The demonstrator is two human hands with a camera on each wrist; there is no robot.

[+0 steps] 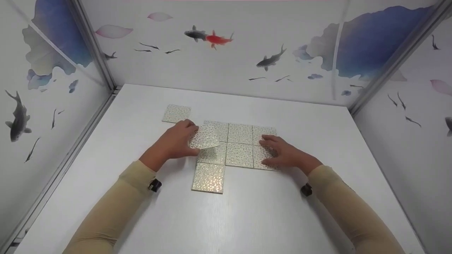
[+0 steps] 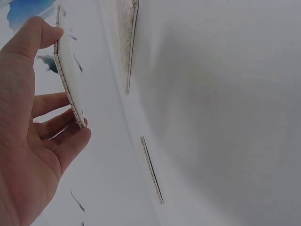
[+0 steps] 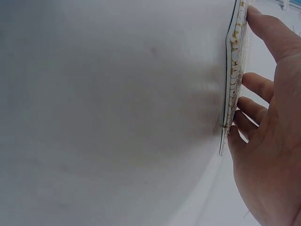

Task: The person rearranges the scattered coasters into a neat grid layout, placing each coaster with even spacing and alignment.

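Observation:
My left hand (image 1: 178, 141) grips a square speckled tile (image 1: 204, 137) by its edges, thumb on one side and fingers on the other. That tile is tilted and raised over the left part of a block of matching tiles (image 1: 240, 133). In the left wrist view the held tile (image 2: 67, 75) shows its plain back and thin edge. At the block's right end, my right hand (image 1: 282, 151) rests its spread, relaxed fingers on the tiles. The right wrist view shows its fingertips touching the patterned face near the tile edge (image 3: 233, 70).
One tile (image 1: 209, 178) with golden glints extends from the block's lower left, nearest me. A separate tile (image 1: 176, 113) lies farther back on the left. The white table (image 1: 254, 215) is bounded by printed panels (image 1: 226, 70) at the back and sides.

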